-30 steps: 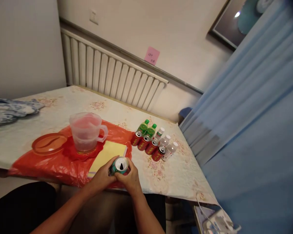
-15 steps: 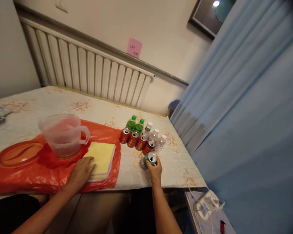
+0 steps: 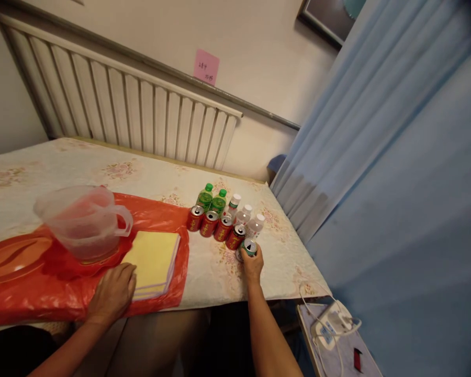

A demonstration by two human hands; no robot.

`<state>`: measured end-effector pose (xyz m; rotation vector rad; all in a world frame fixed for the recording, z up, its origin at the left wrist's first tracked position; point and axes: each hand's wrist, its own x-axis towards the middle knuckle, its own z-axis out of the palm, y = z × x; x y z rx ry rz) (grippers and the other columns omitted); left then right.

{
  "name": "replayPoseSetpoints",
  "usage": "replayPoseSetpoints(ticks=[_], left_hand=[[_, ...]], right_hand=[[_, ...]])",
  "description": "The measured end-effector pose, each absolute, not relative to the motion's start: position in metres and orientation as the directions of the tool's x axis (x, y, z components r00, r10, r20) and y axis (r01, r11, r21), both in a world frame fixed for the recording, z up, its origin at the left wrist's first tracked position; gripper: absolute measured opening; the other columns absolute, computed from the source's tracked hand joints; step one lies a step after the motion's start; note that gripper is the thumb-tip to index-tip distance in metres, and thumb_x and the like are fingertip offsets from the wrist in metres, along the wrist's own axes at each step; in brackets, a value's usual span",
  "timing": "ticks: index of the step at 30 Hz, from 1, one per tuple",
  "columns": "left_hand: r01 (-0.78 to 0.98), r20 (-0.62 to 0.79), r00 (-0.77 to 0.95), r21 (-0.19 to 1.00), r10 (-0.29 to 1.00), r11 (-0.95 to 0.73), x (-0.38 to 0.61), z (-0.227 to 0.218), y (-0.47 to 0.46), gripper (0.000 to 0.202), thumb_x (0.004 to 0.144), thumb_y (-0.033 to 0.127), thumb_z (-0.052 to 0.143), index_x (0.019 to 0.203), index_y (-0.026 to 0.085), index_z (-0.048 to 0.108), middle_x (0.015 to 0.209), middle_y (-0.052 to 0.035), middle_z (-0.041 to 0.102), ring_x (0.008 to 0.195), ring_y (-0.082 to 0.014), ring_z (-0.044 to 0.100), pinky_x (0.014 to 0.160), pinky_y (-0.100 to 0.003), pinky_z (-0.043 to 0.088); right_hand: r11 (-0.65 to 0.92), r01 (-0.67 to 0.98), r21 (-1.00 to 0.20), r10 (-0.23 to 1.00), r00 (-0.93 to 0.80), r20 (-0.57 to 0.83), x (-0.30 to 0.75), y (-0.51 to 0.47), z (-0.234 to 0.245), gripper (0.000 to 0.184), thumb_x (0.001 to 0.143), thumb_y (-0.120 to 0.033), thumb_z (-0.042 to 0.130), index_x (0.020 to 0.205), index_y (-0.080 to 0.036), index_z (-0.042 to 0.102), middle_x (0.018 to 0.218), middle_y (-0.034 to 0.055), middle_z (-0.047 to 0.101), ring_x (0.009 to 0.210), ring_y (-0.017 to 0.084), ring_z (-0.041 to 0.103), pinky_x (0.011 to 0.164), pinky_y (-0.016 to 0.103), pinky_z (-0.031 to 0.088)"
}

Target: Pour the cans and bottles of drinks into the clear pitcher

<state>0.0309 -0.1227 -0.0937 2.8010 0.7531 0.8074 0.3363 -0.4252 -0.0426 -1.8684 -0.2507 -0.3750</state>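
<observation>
My right hand (image 3: 253,266) is wrapped round an opened green can (image 3: 247,247) and holds it upright on the table, right beside the near end of a row of red cans (image 3: 215,224). Behind that row stand green bottles (image 3: 212,198) and clear bottles (image 3: 244,216). My left hand (image 3: 112,294) lies flat with fingers loosely spread on the red plastic sheet (image 3: 163,215), touching the near corner of a yellow pad (image 3: 153,257).
A clear plastic jug (image 3: 82,222) with pinkish liquid stands on the red sheet, and an orange lid (image 3: 11,258) lies to its left. The table edge (image 3: 220,302) runs close to me. A charger and cable (image 3: 329,326) lie on a low surface at right, by a blue curtain (image 3: 396,173).
My right hand has carried the green can from in front of me to the right, up to the row of red cans. My left hand let go of it and settled by the yellow pad.
</observation>
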Motion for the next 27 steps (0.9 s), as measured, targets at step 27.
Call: replayPoseSetpoints(ticks=[27], left_hand=[[0.439, 0.52, 0.727, 0.149, 0.448, -0.886, 0.032, -0.109, -0.117, 0.04, 0.096, 0.036, 0.034, 0.112, 0.013, 0.063, 0.117, -0.016, 0.064, 0.103, -0.0319, 0.056, 0.089, -0.046, 0.047]], right_hand=[[-0.427, 0.301, -0.853, -0.083, 0.926, 0.368, 0.348, -0.428, -0.082, 0.056, 0.066, -0.043, 0.069, 0.112, -0.013, 0.064, 0.106, 0.0146, 0.071, 0.096, 0.028, 0.064, 0.083, 0.034, 0.048]])
